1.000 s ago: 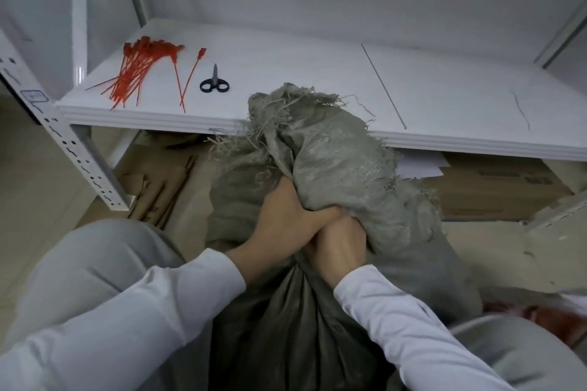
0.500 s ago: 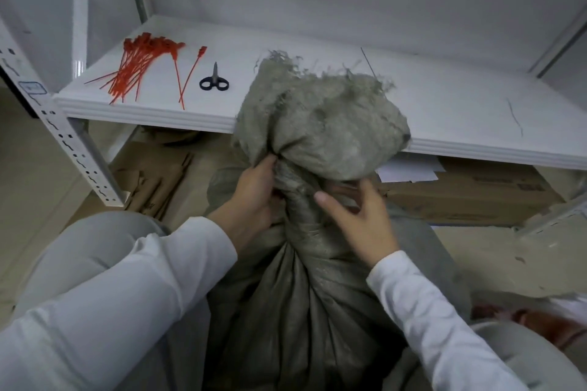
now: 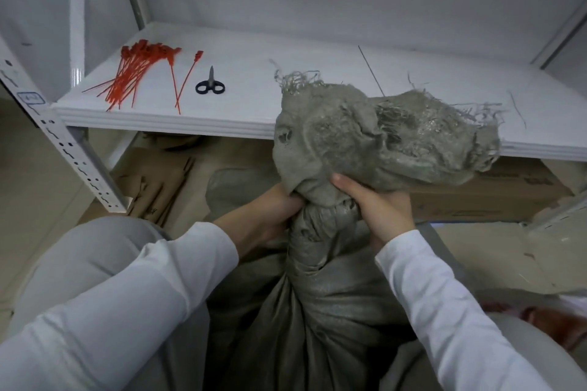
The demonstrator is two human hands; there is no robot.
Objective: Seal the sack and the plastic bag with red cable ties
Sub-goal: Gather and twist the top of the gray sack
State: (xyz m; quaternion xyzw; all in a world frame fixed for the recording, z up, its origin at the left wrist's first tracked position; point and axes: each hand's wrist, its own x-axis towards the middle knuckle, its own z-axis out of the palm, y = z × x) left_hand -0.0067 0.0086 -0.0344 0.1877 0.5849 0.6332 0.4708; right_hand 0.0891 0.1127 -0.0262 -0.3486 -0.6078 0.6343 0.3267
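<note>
You hold the grey woven sack (image 3: 317, 311) between your knees, just in front of the white shelf (image 3: 317, 60). Your left hand (image 3: 273, 213) and your right hand (image 3: 378, 209) both squeeze its bunched neck, one on each side, with fingers curled round the cloth. The frayed top of the sack flops over to the right, above your hands. The red cable ties (image 3: 136, 73) lie in a heap near the left end of the shelf. Two more lie loose just beside the heap. Black scissors (image 3: 209, 86) lie just right of those, near the front edge. A cardboard box (image 3: 492, 197) sits under the shelf on the right.
</note>
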